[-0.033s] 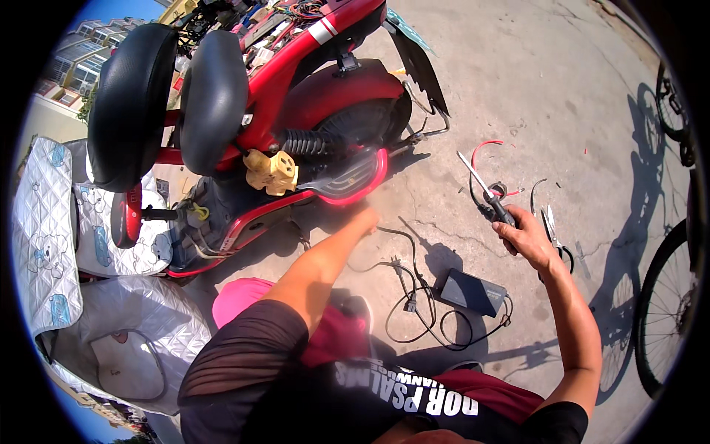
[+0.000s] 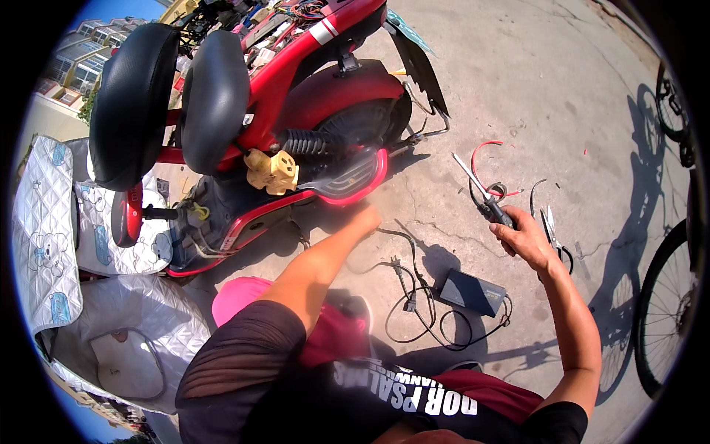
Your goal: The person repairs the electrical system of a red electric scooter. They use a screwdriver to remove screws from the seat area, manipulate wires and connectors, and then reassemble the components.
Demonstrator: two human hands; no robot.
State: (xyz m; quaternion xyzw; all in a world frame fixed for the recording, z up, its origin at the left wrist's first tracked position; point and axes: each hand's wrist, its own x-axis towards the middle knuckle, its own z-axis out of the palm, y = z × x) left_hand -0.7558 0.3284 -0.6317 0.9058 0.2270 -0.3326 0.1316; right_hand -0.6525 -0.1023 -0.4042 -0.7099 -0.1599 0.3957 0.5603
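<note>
My right hand point(image 2: 526, 240) is closed round the black handle of a screwdriver point(image 2: 470, 174) with a long pale shaft, held above the pavement. Beside it lie scissors point(image 2: 549, 226) with black handles, a red wire point(image 2: 475, 157) and a small dark roll point(image 2: 498, 191). My left hand point(image 2: 366, 220) reaches low beside the footboard of a red electric scooter point(image 2: 255, 126); its fingers are hidden. A black cable point(image 2: 408, 240) runs from near that hand toward a black box-shaped charger point(image 2: 473, 291), with a plug point(image 2: 410, 303) among the loops.
The scooter has black seats point(image 2: 214, 103) and a yellow block with sockets point(image 2: 274, 172) hanging at its side. A quilted silver cover point(image 2: 48, 237) drapes its front at left. A bicycle wheel point(image 2: 669, 311) stands at the right edge. Cluttered parts point(image 2: 274, 33) lie behind the scooter.
The screwdriver in my right hand has shifted very slightly left. My left hand has moved a touch to the right. The other things stay where they were.
</note>
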